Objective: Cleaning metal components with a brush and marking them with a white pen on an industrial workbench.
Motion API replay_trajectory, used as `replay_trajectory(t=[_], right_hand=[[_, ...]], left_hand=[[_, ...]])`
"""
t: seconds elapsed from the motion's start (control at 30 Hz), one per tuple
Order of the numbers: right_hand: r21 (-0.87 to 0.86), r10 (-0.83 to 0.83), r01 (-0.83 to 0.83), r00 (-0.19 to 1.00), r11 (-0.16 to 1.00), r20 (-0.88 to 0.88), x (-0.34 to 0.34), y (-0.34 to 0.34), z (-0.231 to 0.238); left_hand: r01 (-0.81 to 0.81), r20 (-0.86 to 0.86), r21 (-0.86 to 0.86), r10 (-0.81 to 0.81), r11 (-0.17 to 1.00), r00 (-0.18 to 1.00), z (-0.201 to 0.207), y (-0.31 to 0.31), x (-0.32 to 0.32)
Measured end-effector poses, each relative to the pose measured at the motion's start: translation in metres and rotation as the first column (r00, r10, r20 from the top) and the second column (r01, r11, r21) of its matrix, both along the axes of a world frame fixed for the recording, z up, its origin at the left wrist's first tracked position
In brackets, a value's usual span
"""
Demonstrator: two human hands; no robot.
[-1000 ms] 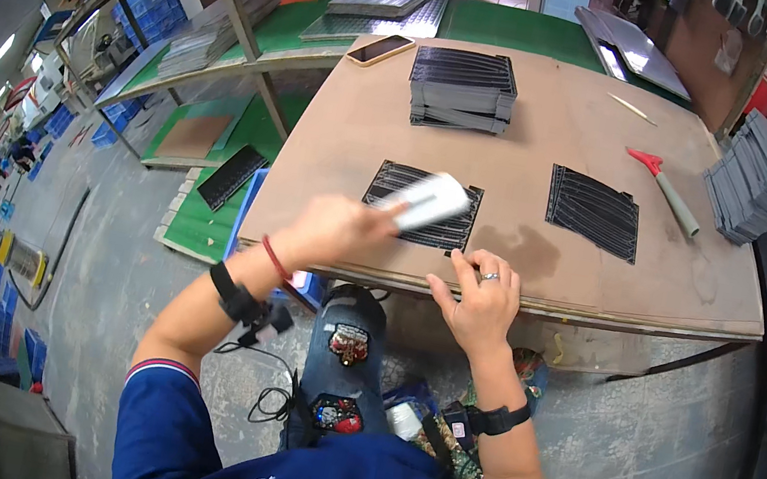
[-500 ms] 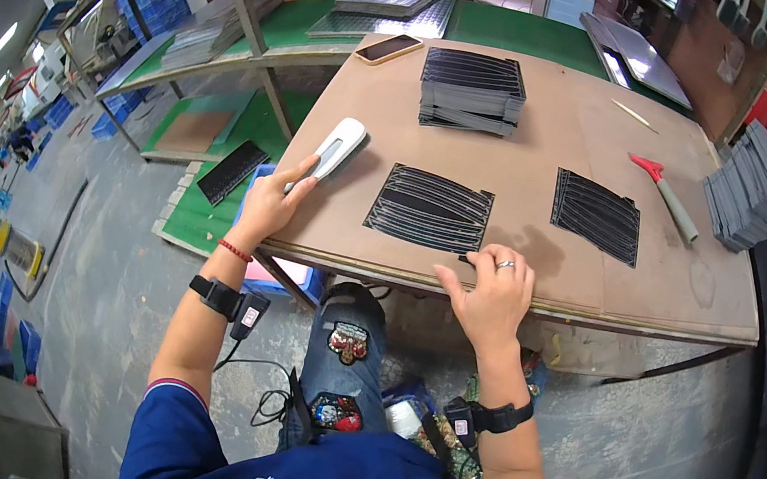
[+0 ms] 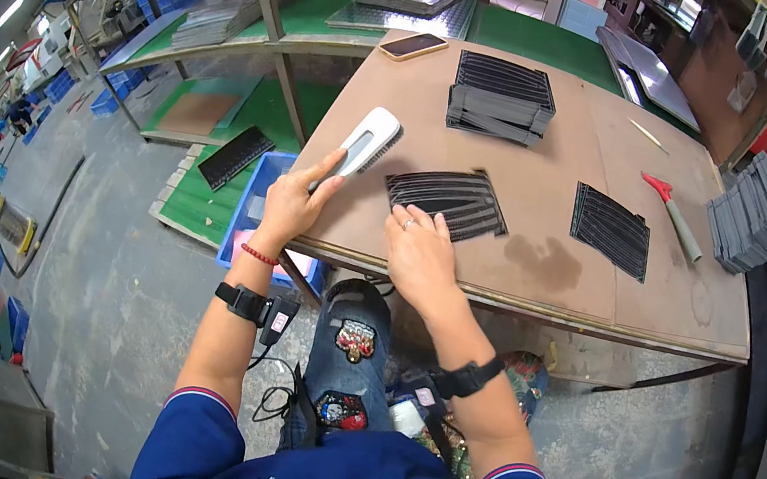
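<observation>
My left hand (image 3: 297, 200) is closed round the lower end of a white brush (image 3: 373, 134) with dark bristles, held over the table's left side. My right hand (image 3: 422, 251) lies with its fingers on the near left edge of a black sheet (image 3: 456, 201) marked with curved strips. Its fingers look stretched out, and they hide that part of the sheet. A second black sheet (image 3: 611, 231) lies flat to the right. Farther back stands a stack of similar sheets (image 3: 499, 107).
A phone (image 3: 414, 47) lies at the far left of the brown table (image 3: 536, 296). At the right are a red-and-grey hand tool (image 3: 673, 219), a thin pale stick (image 3: 648, 135) and a leaning pile of grey sheets (image 3: 755, 215). A blue crate (image 3: 263, 184) sits below the left edge.
My right hand has moved left onto the sheet's near edge, and that sheet now lies turned a little. The small black piece at my right fingertips no longer shows. The brush stays in my left hand.
</observation>
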State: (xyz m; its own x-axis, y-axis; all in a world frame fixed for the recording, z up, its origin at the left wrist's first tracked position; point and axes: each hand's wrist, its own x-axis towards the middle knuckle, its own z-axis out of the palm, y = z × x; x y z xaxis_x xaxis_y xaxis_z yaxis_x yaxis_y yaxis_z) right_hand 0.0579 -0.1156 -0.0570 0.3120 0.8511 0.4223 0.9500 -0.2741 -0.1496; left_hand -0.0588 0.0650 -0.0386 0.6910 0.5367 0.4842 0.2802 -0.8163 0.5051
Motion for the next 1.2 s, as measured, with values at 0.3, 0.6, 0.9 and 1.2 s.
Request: replay_trajectory(t=[0.3, 0.6, 0.9, 1.2], right_hand=[[0.213, -0.044, 0.062, 0.995, 0.975, -0.087, 0.04, -0.105, 0.007], [0.341, -0.19, 0.156, 0.979, 0.927, 0.071, 0.022, -0.074, -0.005], [0.41, -0.171, 0.138, 0.984, 0.901, 0.043, 0.029, -0.078, -0.022], [0.473, -0.152, 0.129, 0.988, 0.872, 0.01, 0.02, -0.083, -0.014]], left_hand=[[0.001, -0.004, 0.118, 0.0, 0.993, 1.0, -0.002, 0.009, -0.001], [0.041, 0.067, 0.043, -0.043, 0.998, 0.997, -0.002, -0.007, 0.001], [0.306, -0.336, 0.347, -0.187, 0.886, 0.923, 0.017, -0.105, 0.005], [0.104, -0.406, 0.457, 0.102, 0.884, 0.908, 0.03, 0.019, 0.006]])
